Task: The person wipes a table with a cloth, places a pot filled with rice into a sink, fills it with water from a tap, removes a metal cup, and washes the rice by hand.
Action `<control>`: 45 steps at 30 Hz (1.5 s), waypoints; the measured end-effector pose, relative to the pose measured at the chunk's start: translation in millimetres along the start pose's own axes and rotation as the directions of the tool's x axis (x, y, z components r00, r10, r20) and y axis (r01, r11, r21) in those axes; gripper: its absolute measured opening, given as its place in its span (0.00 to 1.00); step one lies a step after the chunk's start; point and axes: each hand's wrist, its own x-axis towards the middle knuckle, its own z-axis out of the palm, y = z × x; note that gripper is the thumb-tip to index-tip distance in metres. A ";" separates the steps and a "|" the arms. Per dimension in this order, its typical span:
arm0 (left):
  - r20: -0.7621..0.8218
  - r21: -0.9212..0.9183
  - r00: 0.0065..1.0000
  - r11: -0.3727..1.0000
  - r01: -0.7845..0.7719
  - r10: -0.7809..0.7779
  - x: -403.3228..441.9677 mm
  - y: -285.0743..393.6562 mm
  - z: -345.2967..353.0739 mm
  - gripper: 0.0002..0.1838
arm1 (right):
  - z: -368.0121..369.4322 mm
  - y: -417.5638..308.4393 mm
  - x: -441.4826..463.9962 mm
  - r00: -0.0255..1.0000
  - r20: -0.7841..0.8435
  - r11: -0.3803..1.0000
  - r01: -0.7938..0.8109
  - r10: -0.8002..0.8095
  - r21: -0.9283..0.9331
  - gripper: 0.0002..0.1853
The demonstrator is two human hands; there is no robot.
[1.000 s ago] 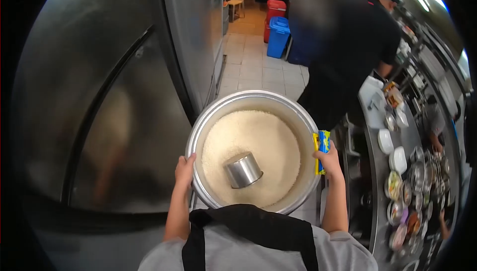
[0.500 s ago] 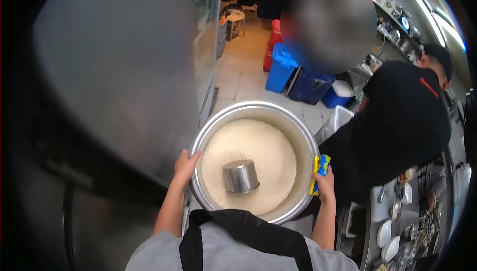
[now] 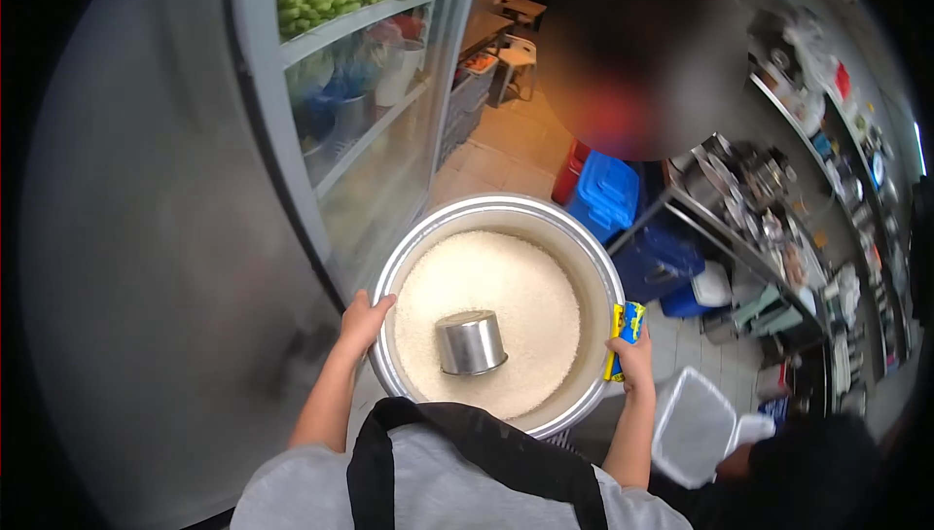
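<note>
A large round metal pot (image 3: pixel 601 374) full of raw rice (image 3: pixel 530 311) is held in front of my body. On the rice rests a steel cup (image 3: pixel 472 343), bottom up and a little tilted. My left hand (image 3: pixel 365 321) grips the left rim of the pot, thumb over the edge. At the right rim, my right hand (image 3: pixel 634 360) is closed on the pot's side together with a blue and yellow packet (image 3: pixel 628 335). What is printed on the packet is too small to read. The fingers under the rim are hidden on both sides.
To the left stands a glass-door fridge (image 3: pixel 341 53) with green vegetables. Ahead are a blue bin (image 3: pixel 605 194), a metal rack (image 3: pixel 700 219) with kitchenware and a stool (image 3: pixel 516 63). A white plastic tub (image 3: pixel 693 428) and a co-worker in black (image 3: pixel 808 477) are at the lower right.
The view has swung leftward and moved forward past the co-worker, who now sits at the lower right. The pot stays in both hands, and the fridge shelves have come into sight.
</note>
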 end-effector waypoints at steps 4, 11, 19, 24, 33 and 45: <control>-0.064 0.056 0.998 0.998 -0.024 0.028 69.9 57.5 34.3 0.34 | 10.7 -32.3 94.7 0.998 0.029 0.998 0.061 -0.060 -0.030 0.28; 0.011 0.142 0.990 0.980 -0.140 0.140 245.6 226.8 68.1 0.34 | 38.2 -80.3 261.8 0.997 -0.070 0.994 0.019 -0.011 0.105 0.27; 0.059 0.061 0.974 0.973 -0.223 0.220 446.0 326.7 204.3 0.34 | 27.4 -79.0 500.1 0.993 -0.117 0.993 -0.017 0.031 0.119 0.30; -0.018 0.073 0.998 0.996 -0.059 0.060 529.9 385.2 239.6 0.35 | 59.4 -142.6 680.3 1.000 0.023 0.997 0.013 -0.015 0.081 0.30; -0.206 0.033 0.978 0.998 0.051 -0.043 720.6 445.9 239.3 0.34 | 206.4 -225.0 948.1 0.959 0.213 0.983 0.185 -0.185 0.020 0.26; -0.481 -0.020 0.876 1.000 0.024 -0.031 968.2 571.9 187.0 0.31 | 402.7 -332.8 1237.2 0.837 0.487 0.964 0.170 -0.250 0.203 0.25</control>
